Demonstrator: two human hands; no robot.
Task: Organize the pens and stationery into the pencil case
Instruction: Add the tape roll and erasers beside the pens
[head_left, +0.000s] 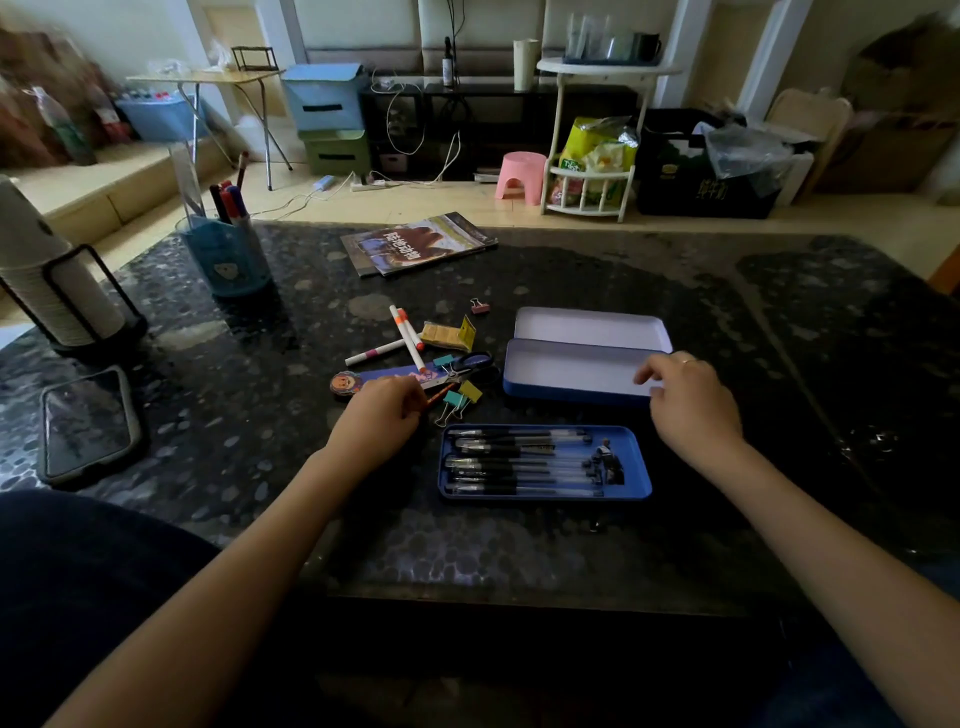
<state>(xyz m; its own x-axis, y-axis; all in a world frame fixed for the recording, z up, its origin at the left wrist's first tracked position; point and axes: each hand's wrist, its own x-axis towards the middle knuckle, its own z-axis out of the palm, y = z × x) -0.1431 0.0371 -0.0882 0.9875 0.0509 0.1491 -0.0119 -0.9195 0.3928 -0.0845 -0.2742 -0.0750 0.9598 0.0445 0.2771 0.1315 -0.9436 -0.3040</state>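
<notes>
Both forearms reach in from the near edge of the dark table (571, 545). Between the hands, nearest of the task's things, sits a blue tray (545, 493) lined with black gel pens (519, 462), so that part of the sorting looks done. Just beyond it lies the open pencil case (571, 392), its lid (589, 325) folded back to the far side and its inside bare.

Left of the case, a small pile waits: two white markers (410, 338) crossed over each other, a ruler with a cartoon head (374, 378), scissors (470, 364), several binder clips (460, 397), a yellowish eraser in a wrapper (447, 335) and one pink clip (480, 306) farther off. I judge the job roughly half finished, with all of these loose things left to go in.

Curled at the near edge of the pile, the left hand (379, 415) pinches what looks like an orange pencil (439, 397) between its fingertips. At the right end of the case, the right hand (685, 400) rests with fingers bent on its rim, seemingly steadying it; whether it grips the wall firmly I cannot tell.
</notes>
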